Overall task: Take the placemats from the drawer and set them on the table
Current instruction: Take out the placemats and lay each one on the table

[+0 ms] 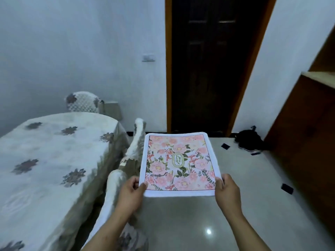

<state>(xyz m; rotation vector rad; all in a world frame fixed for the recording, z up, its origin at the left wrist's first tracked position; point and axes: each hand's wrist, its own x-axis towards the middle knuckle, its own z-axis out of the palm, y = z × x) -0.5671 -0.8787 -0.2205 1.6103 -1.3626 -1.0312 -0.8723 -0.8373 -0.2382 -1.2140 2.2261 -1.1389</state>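
Observation:
A placemat (178,163) with a pink flower print, a white border and a green oval label is held flat in the air in front of me, above the floor. My left hand (131,193) pinches its near left corner, thumb on top. My right hand (227,192) grips its near right corner. The table (41,151), covered with a white cloth with dark flower motifs, stands to the left of the placemat. The mat does not touch the table. No drawer can be made out.
White chairs (136,147) with patterned covers stand along the table's right side, and another chair (82,102) at its far end. A dark wooden door (208,66) is ahead. A brown wooden cabinet (308,127) is on the right. Dark shoes (250,138) and small black bits lie on the glossy floor.

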